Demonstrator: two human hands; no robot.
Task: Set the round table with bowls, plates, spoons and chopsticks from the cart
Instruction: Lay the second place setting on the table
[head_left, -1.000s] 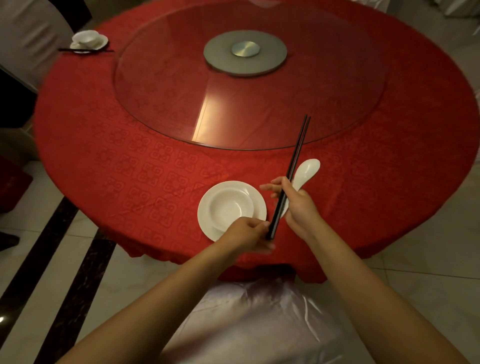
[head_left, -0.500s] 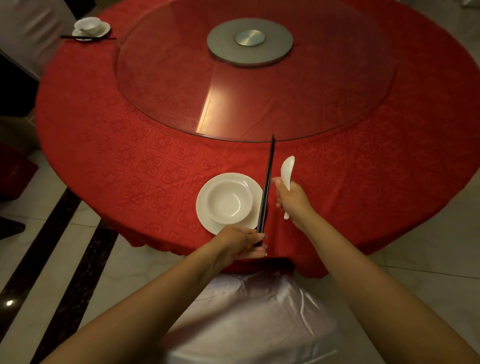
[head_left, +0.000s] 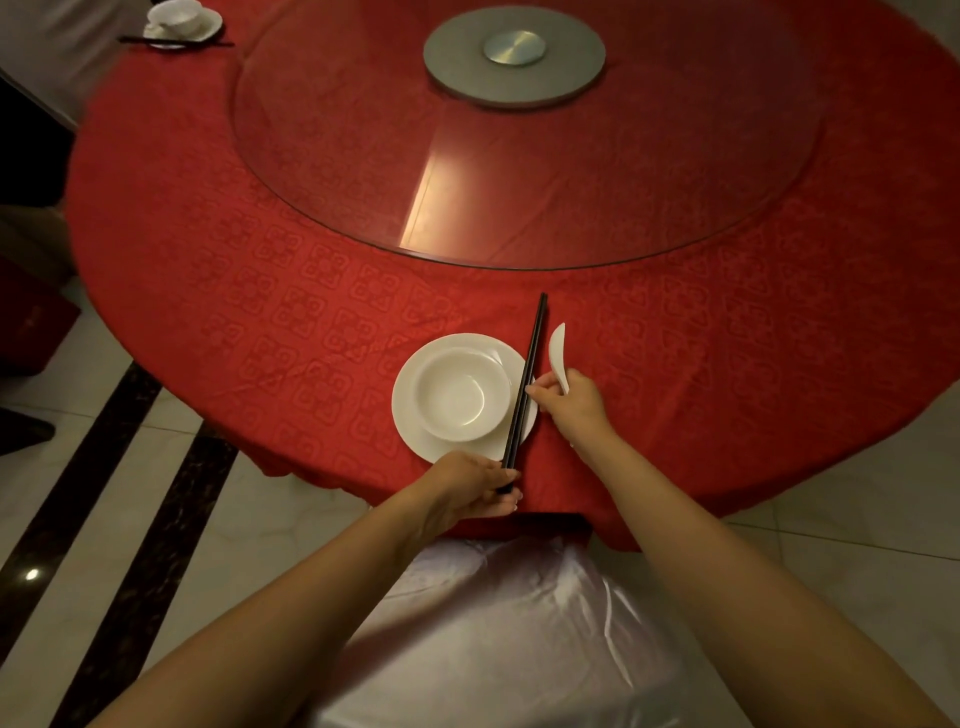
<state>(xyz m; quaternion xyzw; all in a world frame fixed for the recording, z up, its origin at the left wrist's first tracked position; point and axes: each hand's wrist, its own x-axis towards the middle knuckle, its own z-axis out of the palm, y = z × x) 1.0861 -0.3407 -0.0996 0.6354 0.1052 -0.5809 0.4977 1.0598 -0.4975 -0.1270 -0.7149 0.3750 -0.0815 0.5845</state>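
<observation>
Head | bowl on plate | chopsticks across plate rim | spoon beside

— Where does the single view sit?
— On the person's head, above the near edge of the round table, facing forward and tilted down.
— How near?
— Close. Both forearms run up from the bottom corners. The left hand holding the chopsticks and the right hand holding the spoon fall around mid-frame.
— And farther out?
— The wide lens bows the table's rim. The glass turntable fills the top, a far place setting sits top-left, and floor shows on both sides.
</observation>
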